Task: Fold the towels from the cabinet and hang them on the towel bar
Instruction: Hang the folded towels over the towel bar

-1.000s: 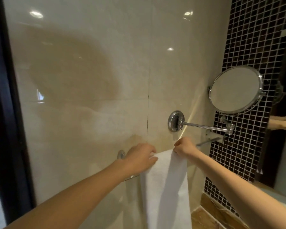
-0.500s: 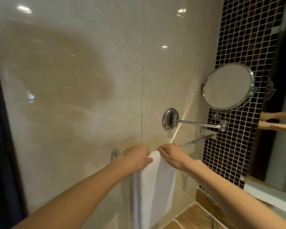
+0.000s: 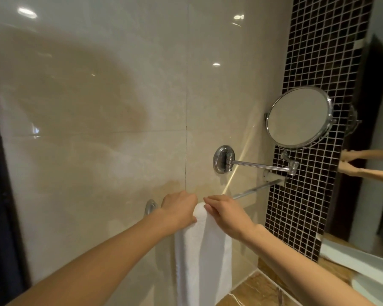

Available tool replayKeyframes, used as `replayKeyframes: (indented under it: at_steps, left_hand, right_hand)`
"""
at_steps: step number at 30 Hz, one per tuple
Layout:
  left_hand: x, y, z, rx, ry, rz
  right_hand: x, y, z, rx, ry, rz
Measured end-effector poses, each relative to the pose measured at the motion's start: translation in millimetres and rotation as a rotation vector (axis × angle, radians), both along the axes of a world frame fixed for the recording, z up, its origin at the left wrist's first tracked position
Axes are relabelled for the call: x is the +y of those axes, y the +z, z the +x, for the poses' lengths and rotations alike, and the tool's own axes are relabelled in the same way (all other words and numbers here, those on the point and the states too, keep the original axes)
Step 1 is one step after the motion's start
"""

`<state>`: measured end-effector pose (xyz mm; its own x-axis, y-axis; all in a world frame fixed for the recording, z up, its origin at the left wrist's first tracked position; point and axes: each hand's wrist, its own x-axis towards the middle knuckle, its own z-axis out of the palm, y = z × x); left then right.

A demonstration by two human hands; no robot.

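Your left hand (image 3: 178, 209) curls over the towel (image 3: 202, 250)'s top left edge; your right hand (image 3: 224, 214) rests flat-fingered on the fold. The towel bar (image 3: 254, 191) runs bare toward 2 o'clock.

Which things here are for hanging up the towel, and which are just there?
For the job: white towel, draped over the towel bar; left hand gripping it; right hand resting on it.
Just there: round mirror, its chrome arm, dark mosaic tiles.
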<state>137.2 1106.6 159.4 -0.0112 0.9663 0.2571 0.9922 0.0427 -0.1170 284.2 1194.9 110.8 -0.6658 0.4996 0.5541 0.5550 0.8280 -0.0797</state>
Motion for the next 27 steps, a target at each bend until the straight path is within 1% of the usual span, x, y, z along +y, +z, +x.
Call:
replayKeyframes:
  at_steps: [4, 7, 11, 16, 20, 22, 25, 27]
  left_hand:
    - [-5.8, -0.8, 2.6, 0.023, 0.011, 0.020]
    - [-8.7, 1.0, 2.4, 0.039, -0.008, 0.044]
    - [-14.7, 3.6, 4.0, 0.015, -0.039, 0.174]
    - [-29.6, -2.3, -1.1, -0.140, -0.124, 0.337]
    - [-46.3, -17.2, 8.7, -0.146, -0.205, 0.452]
    - [-51.4, -26.6, 11.7, -0.159, -0.219, 0.449]
    - [-53.8, -42.8, 11.3, -0.299, -0.249, 0.382]
    - [-57.5, -59.8, 13.1, -0.393, -0.250, 0.377]
  right_hand:
    - [-3.6, -0.6, 1.8, -0.042, -0.040, 0.029]
    - [-4.5, 10.8, 1.5, -0.096, -0.052, -0.043]
    - [-7.4, 23.8, 1.6, -0.100, -0.037, -0.101]
    - [-13.5, 29.0, 1.5, -0.129, -0.010, -0.084]
    - [-23.2, 26.4, 0.5, -0.148, 0.065, -0.076]
    - [-28.8, 23.6, 0.7, -0.157, 0.074, -0.073]
    - [-33.0, 19.4, 1.5, -0.144, 0.064, -0.072]
    - [-35.2, 18.1, 1.2, -0.139, 0.053, -0.068]
